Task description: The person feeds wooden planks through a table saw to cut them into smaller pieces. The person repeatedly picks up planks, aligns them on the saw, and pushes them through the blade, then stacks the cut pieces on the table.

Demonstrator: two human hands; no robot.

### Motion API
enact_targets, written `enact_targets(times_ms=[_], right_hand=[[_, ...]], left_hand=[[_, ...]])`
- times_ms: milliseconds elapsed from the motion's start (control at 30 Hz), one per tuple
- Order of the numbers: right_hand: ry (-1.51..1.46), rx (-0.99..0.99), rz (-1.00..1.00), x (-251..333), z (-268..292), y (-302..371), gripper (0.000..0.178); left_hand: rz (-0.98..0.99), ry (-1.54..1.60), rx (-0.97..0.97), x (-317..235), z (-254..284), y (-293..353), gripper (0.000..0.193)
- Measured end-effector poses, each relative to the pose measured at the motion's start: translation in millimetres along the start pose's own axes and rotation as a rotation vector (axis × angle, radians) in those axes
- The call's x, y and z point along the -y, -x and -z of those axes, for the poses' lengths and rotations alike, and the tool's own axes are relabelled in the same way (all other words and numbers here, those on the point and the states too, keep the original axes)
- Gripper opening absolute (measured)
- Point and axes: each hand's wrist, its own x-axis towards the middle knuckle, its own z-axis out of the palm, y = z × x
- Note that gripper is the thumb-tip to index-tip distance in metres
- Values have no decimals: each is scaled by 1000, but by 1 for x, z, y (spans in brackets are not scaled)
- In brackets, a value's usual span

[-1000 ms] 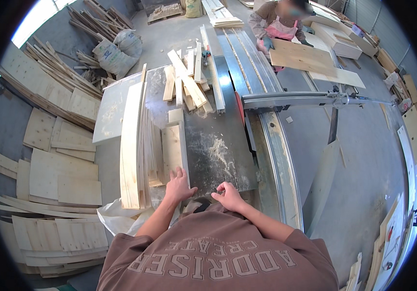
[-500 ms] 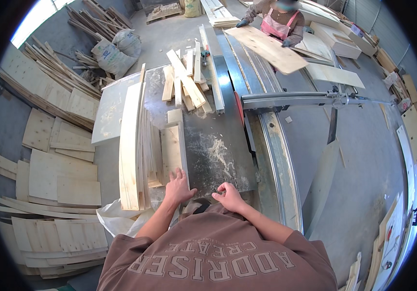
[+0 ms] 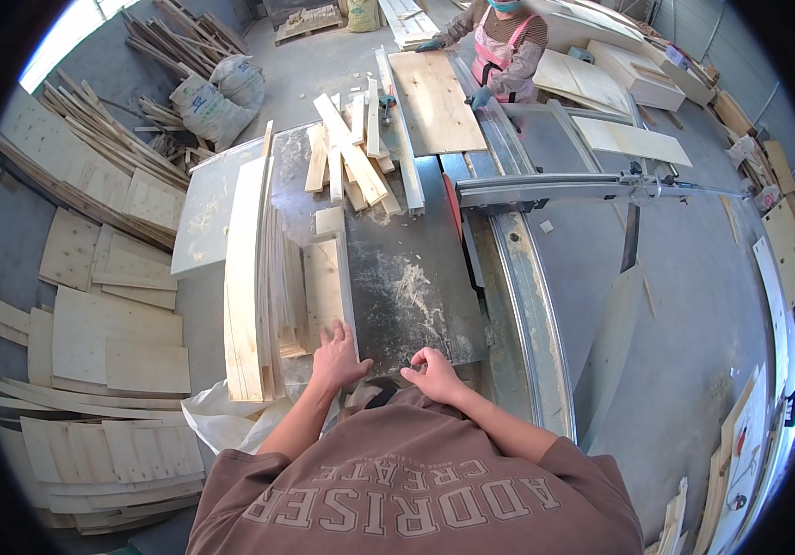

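Note:
My left hand [image 3: 336, 359] lies open with fingers spread. Its fingertips rest on the near end of a short stack of wooden boards [image 3: 325, 282]. At the near edge of the dark saw table [image 3: 388, 264], dusted with sawdust, my right hand [image 3: 432, 376] is loosely curled with nothing visible in it. Left of the short stack stands a row of long wooden strips [image 3: 247, 287] on edge. Across the table, a co-worker in a pink apron [image 3: 501, 46] has gloved hands at a wide plywood board [image 3: 434, 102], which lies beside the metal fence [image 3: 401, 129].
Loose wood offcuts [image 3: 353, 153] are piled on the table's far part. A metal crossbar [image 3: 554, 190] reaches right past a red blade guard [image 3: 453, 199]. A sliding rail [image 3: 531, 310] runs along my right. Plywood panels [image 3: 120, 338] and white sacks [image 3: 203, 111] stand at left.
The co-worker's plywood board has swung from slanting over the right side to lying lengthwise on the saw table, further left. The co-worker has shifted slightly left. My hands stay in place.

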Motion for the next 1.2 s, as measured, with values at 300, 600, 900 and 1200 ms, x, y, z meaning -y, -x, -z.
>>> enact_targets(times_ms=[300,600,900,1200], right_hand=[[25,-63,47,-5,-3,1,44],[31,-71,61,-10,-6,0,43],[-24,-6,5,-6,-1,0,47],[-19,32,-2,-6,0,-2,46]], left_hand=[[-7,-3,-6,0,0,0,113],[-22,-5,-26,4,-4,-2,112],[-11,-5,-19,1,-1,-2,113],[-9,-22,-14,0,-1,-4,113]])
